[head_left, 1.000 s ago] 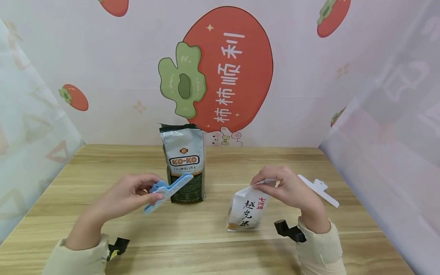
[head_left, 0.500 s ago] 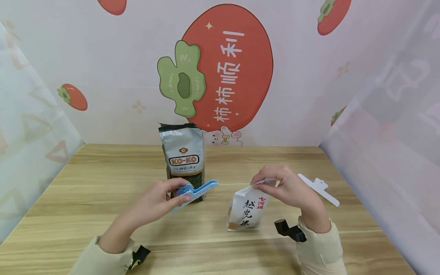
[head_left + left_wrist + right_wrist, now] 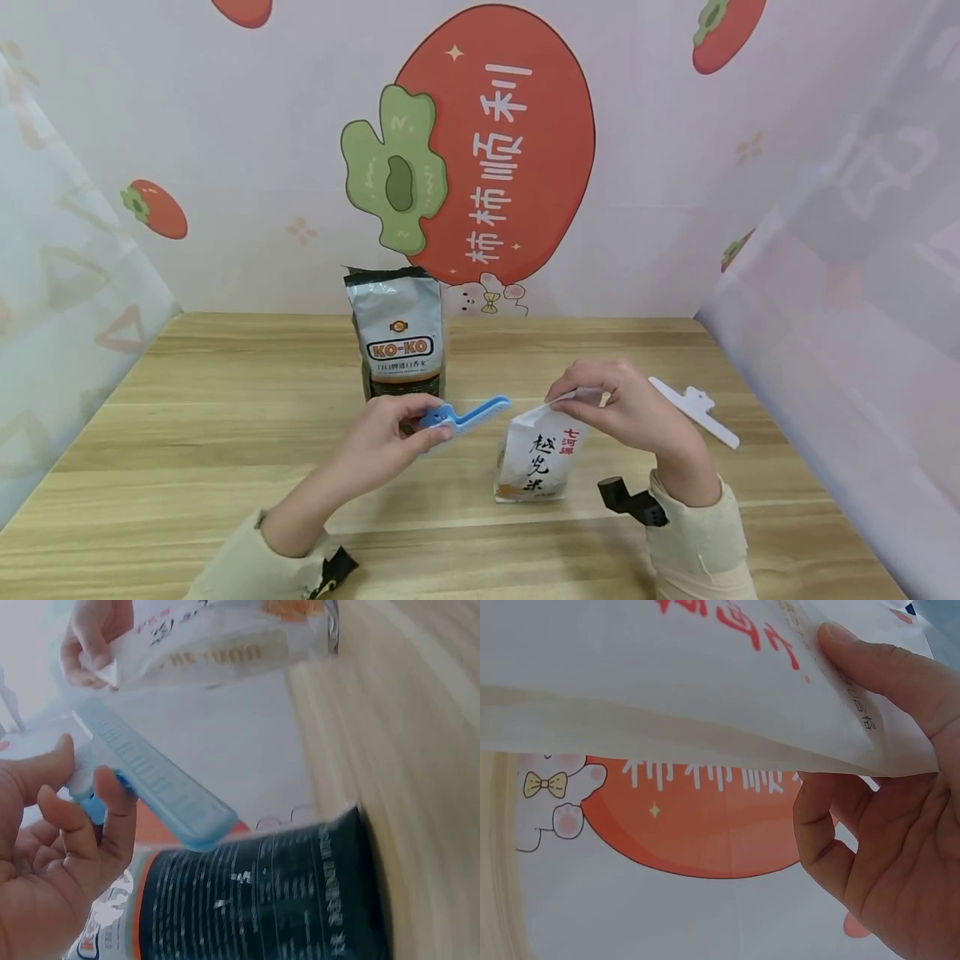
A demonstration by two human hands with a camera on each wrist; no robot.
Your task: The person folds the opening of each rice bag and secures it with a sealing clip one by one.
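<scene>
My left hand (image 3: pixel 393 437) pinches a blue bag clip (image 3: pixel 480 412) by its grip tabs between thumb and fingers. Its long ribbed bar (image 3: pixel 161 776) points right, its tip close to the left side of the small white rice bag (image 3: pixel 536 462). That bag stands upright on the table, and my right hand (image 3: pixel 622 408) pinches its folded top edge. In the right wrist view, the thumb (image 3: pixel 885 671) lies on the paper's face with the curled fingers on the other side. A white bag clip (image 3: pixel 695 406) lies beyond my right hand.
A larger KO-KO rice bag (image 3: pixel 397 333) in silver and black stands behind my left hand, its lower part hidden by hand and clip. The wooden table (image 3: pixel 187 417) meets a printed cloth backdrop (image 3: pixel 247 150) at the back and sides.
My left hand has carried the blue bag clip to the right, from in front of the KO-KO bag to near the white rice bag. My right hand has kept its hold in place.
</scene>
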